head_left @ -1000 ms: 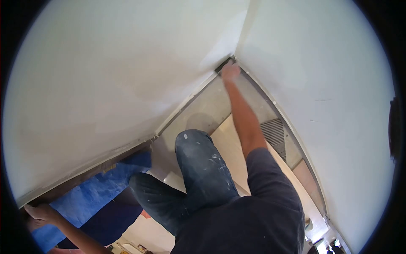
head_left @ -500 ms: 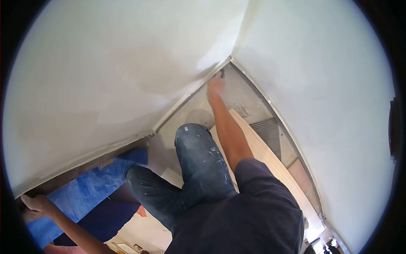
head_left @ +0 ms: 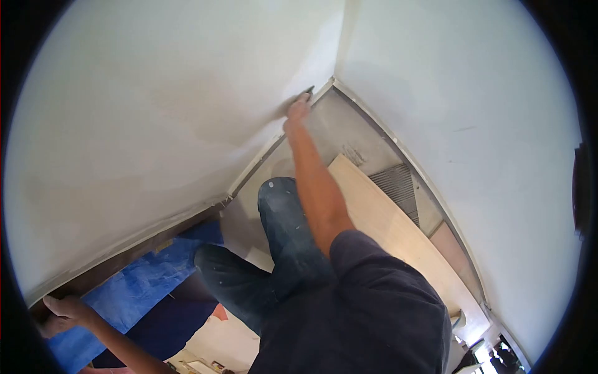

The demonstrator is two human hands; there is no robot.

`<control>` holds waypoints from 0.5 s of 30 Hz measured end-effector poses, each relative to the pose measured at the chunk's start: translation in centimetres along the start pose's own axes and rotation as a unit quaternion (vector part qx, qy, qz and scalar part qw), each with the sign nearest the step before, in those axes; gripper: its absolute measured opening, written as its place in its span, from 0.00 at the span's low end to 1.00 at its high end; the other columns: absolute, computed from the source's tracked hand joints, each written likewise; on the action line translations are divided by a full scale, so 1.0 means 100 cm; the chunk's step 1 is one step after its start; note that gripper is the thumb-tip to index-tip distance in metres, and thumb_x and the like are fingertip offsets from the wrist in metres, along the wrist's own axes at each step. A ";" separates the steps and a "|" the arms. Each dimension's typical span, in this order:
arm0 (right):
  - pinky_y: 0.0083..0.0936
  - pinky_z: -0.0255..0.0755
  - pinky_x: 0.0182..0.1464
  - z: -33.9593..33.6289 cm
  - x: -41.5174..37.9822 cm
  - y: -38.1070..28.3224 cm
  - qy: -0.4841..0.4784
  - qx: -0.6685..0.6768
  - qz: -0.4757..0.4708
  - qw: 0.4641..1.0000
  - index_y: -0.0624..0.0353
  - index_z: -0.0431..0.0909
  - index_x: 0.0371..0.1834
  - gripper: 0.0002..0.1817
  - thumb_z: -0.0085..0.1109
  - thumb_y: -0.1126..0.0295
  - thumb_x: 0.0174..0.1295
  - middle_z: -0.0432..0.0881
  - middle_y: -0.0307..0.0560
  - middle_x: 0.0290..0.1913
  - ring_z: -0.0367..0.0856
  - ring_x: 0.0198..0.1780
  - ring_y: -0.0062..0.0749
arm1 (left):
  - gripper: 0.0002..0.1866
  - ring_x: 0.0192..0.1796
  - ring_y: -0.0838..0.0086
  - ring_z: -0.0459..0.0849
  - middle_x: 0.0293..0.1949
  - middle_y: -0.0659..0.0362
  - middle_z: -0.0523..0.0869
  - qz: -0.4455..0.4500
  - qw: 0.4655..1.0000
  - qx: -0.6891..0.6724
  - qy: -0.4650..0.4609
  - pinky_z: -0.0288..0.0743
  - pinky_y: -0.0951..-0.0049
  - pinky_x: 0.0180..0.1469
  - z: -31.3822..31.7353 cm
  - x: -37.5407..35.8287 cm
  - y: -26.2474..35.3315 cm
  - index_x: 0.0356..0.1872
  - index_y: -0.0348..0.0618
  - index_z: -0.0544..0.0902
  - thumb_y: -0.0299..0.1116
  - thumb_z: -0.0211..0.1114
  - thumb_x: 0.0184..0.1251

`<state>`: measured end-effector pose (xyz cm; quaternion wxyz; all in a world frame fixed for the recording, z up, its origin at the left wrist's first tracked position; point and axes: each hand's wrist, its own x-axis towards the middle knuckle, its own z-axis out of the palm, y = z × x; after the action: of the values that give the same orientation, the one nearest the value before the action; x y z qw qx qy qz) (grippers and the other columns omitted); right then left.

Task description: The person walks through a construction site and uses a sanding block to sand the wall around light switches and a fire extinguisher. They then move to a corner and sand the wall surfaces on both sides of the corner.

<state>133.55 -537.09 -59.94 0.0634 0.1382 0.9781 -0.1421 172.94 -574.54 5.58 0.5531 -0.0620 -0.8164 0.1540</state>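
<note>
My right hand [head_left: 298, 112] is closed around a small flat dark tool [head_left: 310, 91], like a scraper or putty knife. The tool's tip shows past the fingers, close to the lower part of the white left wall [head_left: 187, 106], near the corner. Far to the left, my left hand [head_left: 65, 313] rests at the brown ledge [head_left: 81, 282] below that wall, thumb on top and fingers curled round the edge, partly hidden. A pale trim strip [head_left: 258, 161] runs along the foot of the wall between the hands.
A light wooden board [head_left: 386, 215] lies beside my bent knees. Past it are a ridged grey patch [head_left: 397, 190] and a pinkish tile [head_left: 450, 244]. A white right wall [head_left: 473, 124] closes the corner. Blue sheeting [head_left: 134, 274] hangs by a drop at lower left.
My right hand has moved from the floor edge by the corner to the left and up, onto the lower wall with the tool. My left hand stays at the ledge.
</note>
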 end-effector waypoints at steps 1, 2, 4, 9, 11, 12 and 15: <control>0.37 0.65 0.72 -0.035 -0.007 0.022 -0.029 0.009 0.002 1.000 0.65 0.58 0.79 0.29 0.37 0.59 0.82 0.67 0.60 0.76 0.74 0.70 0.43 | 0.18 0.49 0.65 0.84 0.48 0.44 0.83 -0.011 0.999 -0.017 0.032 0.83 0.64 0.53 0.010 0.008 0.020 0.47 0.22 0.78 0.28 0.72 0.66; 0.36 0.66 0.71 -0.069 -0.024 0.020 -0.060 0.016 0.006 0.998 0.65 0.59 0.79 0.28 0.36 0.59 0.82 0.67 0.60 0.77 0.75 0.70 0.41 | 0.19 0.49 0.64 0.84 0.48 0.44 0.83 -0.021 0.997 -0.037 0.061 0.83 0.64 0.54 0.015 0.013 0.031 0.49 0.22 0.77 0.27 0.71 0.66; 0.35 0.66 0.71 -0.143 -0.091 0.016 -0.086 0.024 0.011 0.996 0.65 0.60 0.78 0.28 0.35 0.59 0.82 0.66 0.61 0.77 0.75 0.70 0.40 | 0.23 0.48 0.63 0.84 0.48 0.44 0.82 -0.008 0.999 -0.028 0.018 0.83 0.63 0.54 0.006 0.016 0.002 0.53 0.22 0.73 0.28 0.72 0.65; 0.40 0.64 0.71 -0.151 -0.077 0.005 0.068 0.582 0.161 0.794 0.64 0.56 0.80 0.32 0.34 0.53 0.83 0.73 0.55 0.72 0.73 0.68 0.46 | 0.29 0.49 0.63 0.82 0.51 0.42 0.78 0.056 0.980 0.173 -0.079 0.82 0.64 0.52 -0.017 0.005 -0.021 0.57 0.22 0.68 0.29 0.74 0.63; 0.42 0.64 0.71 -0.168 -0.037 0.044 -0.072 0.768 0.263 0.580 0.66 0.55 0.80 0.33 0.32 0.51 0.83 0.73 0.55 0.71 0.74 0.67 0.48 | 0.28 0.50 0.64 0.81 0.53 0.41 0.76 0.180 0.942 0.281 -0.031 0.82 0.65 0.51 -0.017 0.008 -0.035 0.56 0.22 0.70 0.30 0.74 0.63; 0.41 0.63 0.72 -0.151 -0.030 0.041 -0.022 0.737 0.213 0.641 0.65 0.55 0.80 0.33 0.32 0.51 0.83 0.73 0.56 0.71 0.74 0.67 0.48 | 0.28 0.50 0.64 0.81 0.54 0.41 0.75 0.127 0.973 0.190 -0.028 0.82 0.64 0.51 -0.012 0.010 -0.022 0.55 0.22 0.70 0.31 0.74 0.64; 0.39 0.60 0.75 -0.158 -0.055 0.028 0.085 0.650 0.100 0.749 0.65 0.56 0.79 0.32 0.32 0.52 0.83 0.73 0.58 0.71 0.74 0.67 0.48 | 0.27 0.51 0.63 0.80 0.56 0.41 0.73 0.048 0.996 0.064 -0.026 0.81 0.63 0.53 0.002 0.011 0.007 0.55 0.22 0.70 0.31 0.73 0.65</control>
<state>138.26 -531.22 -44.70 -0.1113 0.2549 0.6315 -0.7238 172.34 -573.64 6.23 0.5263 -0.0611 -0.8153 0.2338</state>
